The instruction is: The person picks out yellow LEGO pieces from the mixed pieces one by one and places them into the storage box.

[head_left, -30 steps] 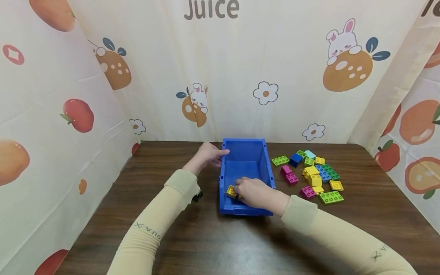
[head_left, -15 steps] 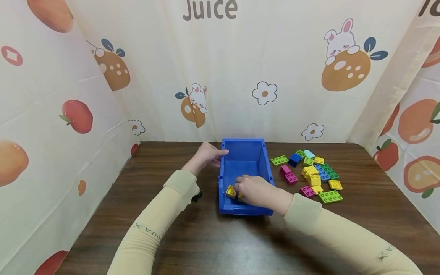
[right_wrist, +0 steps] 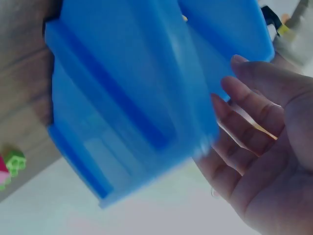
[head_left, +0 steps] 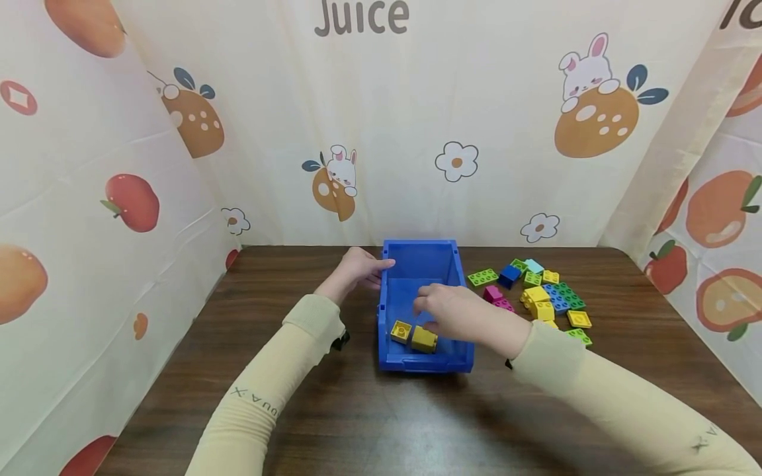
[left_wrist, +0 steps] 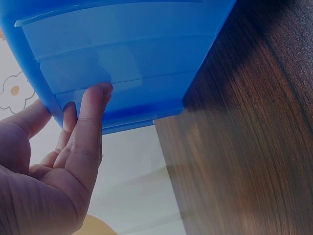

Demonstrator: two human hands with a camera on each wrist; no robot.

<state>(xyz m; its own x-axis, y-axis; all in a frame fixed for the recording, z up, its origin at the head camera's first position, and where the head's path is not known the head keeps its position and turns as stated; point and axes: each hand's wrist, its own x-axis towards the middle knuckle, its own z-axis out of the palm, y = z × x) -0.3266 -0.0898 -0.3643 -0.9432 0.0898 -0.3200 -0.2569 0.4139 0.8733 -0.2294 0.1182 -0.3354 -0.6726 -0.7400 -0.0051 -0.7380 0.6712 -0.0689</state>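
Note:
A blue plastic bin [head_left: 419,261] stands on the table in the head view. My left hand [head_left: 359,266] grips its left wall near the far corner, thumb over the rim; in the left wrist view the fingers [left_wrist: 88,117] press the outside of that wall. Over the bin's inside is my right hand [head_left: 449,309], holding nothing; the right wrist view shows its fingers [right_wrist: 249,117] spread and loosely bent. Two yellow pieces lie at the near end of the bin floor: a small square piece [head_left: 401,332] and a taller brick [head_left: 424,340].
Right of the bin lies a loose group of toy bricks: yellow bricks [head_left: 538,297], a dark blue brick [head_left: 509,276], a green plate [head_left: 570,295] and magenta ones [head_left: 493,294]. My right sleeve [head_left: 553,357] partly covers the group. A printed curtain [head_left: 381,211] hangs behind the table.
My right hand has let go of the taller yellow brick on the bin floor and lifted up and to the right. The left hand keeps its hold on the bin.

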